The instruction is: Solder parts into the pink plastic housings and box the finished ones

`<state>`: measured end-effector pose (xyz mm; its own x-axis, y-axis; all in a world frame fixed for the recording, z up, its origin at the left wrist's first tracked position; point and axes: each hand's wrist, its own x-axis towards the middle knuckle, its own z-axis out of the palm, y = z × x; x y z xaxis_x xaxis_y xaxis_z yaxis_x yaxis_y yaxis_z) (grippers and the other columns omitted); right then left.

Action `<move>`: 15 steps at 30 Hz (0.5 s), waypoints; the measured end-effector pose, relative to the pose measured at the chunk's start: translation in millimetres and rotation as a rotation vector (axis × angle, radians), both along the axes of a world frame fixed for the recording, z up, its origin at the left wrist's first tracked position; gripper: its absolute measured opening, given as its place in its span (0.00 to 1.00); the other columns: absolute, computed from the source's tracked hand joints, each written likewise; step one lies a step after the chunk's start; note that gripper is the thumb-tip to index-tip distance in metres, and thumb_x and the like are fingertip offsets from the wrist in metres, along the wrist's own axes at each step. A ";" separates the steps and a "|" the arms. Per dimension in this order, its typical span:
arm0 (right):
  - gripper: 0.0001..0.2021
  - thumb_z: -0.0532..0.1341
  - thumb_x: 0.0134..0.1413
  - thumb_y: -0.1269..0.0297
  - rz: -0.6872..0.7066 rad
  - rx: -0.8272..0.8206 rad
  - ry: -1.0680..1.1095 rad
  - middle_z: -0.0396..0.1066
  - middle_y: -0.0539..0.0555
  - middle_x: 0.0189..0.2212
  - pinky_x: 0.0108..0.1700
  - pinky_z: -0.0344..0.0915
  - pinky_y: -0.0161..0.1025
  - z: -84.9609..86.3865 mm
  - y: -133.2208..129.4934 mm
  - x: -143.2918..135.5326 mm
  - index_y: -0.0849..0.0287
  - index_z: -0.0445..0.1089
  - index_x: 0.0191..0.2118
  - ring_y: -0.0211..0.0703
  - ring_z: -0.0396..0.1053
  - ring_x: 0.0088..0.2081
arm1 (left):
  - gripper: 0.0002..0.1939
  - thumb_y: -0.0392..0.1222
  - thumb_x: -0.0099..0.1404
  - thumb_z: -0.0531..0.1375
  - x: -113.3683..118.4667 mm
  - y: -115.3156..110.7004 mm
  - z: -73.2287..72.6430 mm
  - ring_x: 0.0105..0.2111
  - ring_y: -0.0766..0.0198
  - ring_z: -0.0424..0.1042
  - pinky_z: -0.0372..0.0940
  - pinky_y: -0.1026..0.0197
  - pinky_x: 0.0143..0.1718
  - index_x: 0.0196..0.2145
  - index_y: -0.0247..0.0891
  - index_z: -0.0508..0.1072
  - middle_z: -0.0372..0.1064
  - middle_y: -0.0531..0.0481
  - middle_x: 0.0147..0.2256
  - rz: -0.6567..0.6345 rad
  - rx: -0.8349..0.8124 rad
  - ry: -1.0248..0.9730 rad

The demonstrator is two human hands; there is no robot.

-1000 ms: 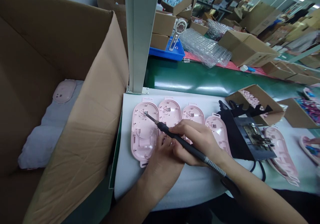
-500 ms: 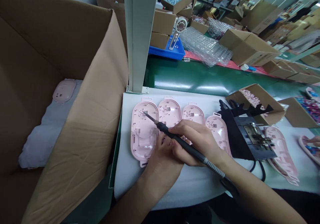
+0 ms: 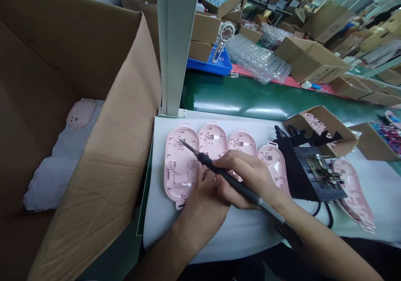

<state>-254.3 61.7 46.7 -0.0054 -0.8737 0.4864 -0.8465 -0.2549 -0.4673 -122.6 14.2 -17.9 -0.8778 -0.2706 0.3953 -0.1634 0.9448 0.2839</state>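
My right hand grips a black soldering iron like a pen. The iron slants up to the left, its tip at the small posts and square opening near the top of the leftmost pink plastic shell. My left hand rests low against that shell's right side, with curled fingers partly hidden under my right hand; what they hold, if anything, is hidden. Beside it lie more pink shells in a row, including a second shell, a third shell and a tilted one at the right end.
A large cardboard box stands at the left, with a pink shell inside. A metal post rises behind the table. To the right are a metal fixture on black cloth, stacked pink shells and a box of small pink parts.
Both hands and the iron stay almost where they were, with the tip at the same spot. Another person's hand and the pink shell by it have left the right edge.
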 end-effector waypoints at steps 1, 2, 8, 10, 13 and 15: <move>0.13 0.58 0.50 0.74 0.000 -0.003 -0.003 0.70 0.52 0.31 0.32 0.66 0.36 0.0 0.3 0.0 0.61 0.67 0.44 0.38 0.68 0.31 | 0.10 0.31 0.70 0.51 0.2 -0.1 0.2 0.58 0.55 0.63 0.66 0.51 0.57 0.46 0.36 0.67 0.67 0.49 0.56 -0.002 0.008 0.002; 0.14 0.58 0.50 0.74 0.001 -0.002 -0.005 0.70 0.52 0.31 0.32 0.66 0.36 -0.1 0.6 0.0 0.60 0.67 0.44 0.38 0.68 0.31 | 0.10 0.31 0.71 0.51 0.4 -0.2 0.2 0.58 0.55 0.62 0.66 0.51 0.56 0.46 0.37 0.67 0.66 0.49 0.56 -0.004 0.011 0.001; 0.14 0.58 0.51 0.74 0.007 0.024 0.008 0.70 0.52 0.31 0.33 0.66 0.36 -2.6 1.7 -0.6 0.60 0.67 0.45 0.38 0.68 0.32 | 0.11 0.34 0.73 0.49 1.8 0.2 -1.6 0.60 0.52 0.62 0.67 0.46 0.56 0.46 0.38 0.69 0.64 0.48 0.59 -0.023 -0.017 -0.068; 0.14 0.58 0.50 0.74 0.014 0.028 0.008 0.70 0.53 0.32 0.33 0.66 0.36 -3.3 1.3 -0.8 0.60 0.66 0.45 0.38 0.68 0.32 | 0.12 0.34 0.73 0.48 1.9 0.8 -2.7 0.60 0.51 0.61 0.65 0.44 0.57 0.47 0.39 0.69 0.64 0.48 0.59 -0.030 -0.025 -0.077; 0.14 0.58 0.50 0.74 0.016 0.021 0.013 0.69 0.52 0.32 0.33 0.65 0.35 -3.0 0.9 -0.8 0.60 0.66 0.45 0.37 0.67 0.32 | 0.12 0.33 0.73 0.48 1.3 1.1 -3.3 0.60 0.51 0.61 0.65 0.43 0.58 0.46 0.38 0.70 0.63 0.47 0.60 -0.022 -0.043 -0.086; 0.15 0.58 0.50 0.73 0.007 0.021 0.013 0.68 0.52 0.31 0.32 0.65 0.36 -2.4 1.1 -0.7 0.58 0.65 0.46 0.38 0.67 0.31 | 0.13 0.32 0.72 0.47 0.8 0.8 -2.4 0.60 0.52 0.61 0.66 0.45 0.58 0.47 0.37 0.70 0.64 0.48 0.59 -0.016 -0.029 -0.079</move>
<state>-254.9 62.8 44.2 0.0073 -0.8837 0.4680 -0.8507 -0.2514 -0.4616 -121.7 15.1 -20.3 -0.9107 -0.2458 0.3321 -0.1690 0.9551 0.2434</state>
